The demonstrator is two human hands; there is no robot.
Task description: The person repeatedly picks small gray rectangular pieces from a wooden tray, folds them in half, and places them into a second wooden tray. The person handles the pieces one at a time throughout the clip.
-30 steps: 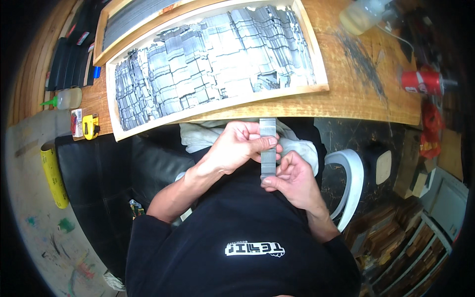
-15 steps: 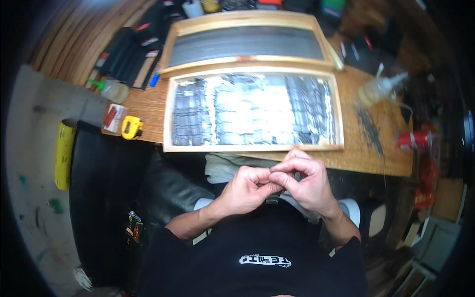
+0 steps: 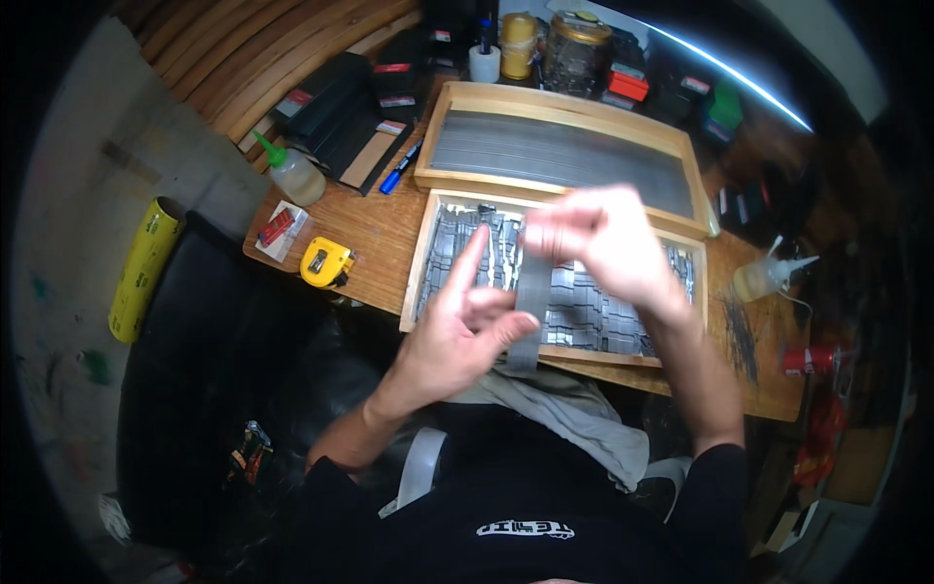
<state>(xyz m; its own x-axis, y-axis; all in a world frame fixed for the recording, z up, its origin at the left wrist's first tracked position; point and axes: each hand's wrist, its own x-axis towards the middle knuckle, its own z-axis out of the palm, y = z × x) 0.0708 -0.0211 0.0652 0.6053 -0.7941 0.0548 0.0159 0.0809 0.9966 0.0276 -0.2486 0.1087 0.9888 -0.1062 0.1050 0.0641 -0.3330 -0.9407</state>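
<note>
A thin dark grey strip [image 3: 533, 287] hangs over the near side of a wooden tray [image 3: 418, 277]. My right hand [image 3: 608, 248], smeared by motion, pinches the strip's upper end. Beside it on the left is my left hand [image 3: 448, 341], open with the index finger stretched out. Its thumb overlaps the strip; whether they touch I cannot tell. Rows of dark grey layered strips [image 3: 608, 311] fill the tray, partly covered by my hands. Behind stands a second wooden frame [image 3: 452, 180] with a grey ribbed inside.
On the table's left are a yellow tape measure [image 3: 327, 262], a green-tipped bottle [image 3: 297, 177] and a blue marker [image 3: 391, 182]. Another squeeze bottle [image 3: 764, 280] and a red can [image 3: 815, 361] are at the right. A grey cloth [image 3: 574, 414] lies across my lap.
My hands have come up and apart over the tray from a joined pinch near my lap. A long strip now shows in my right hand. The whole view has shifted and tilted.
</note>
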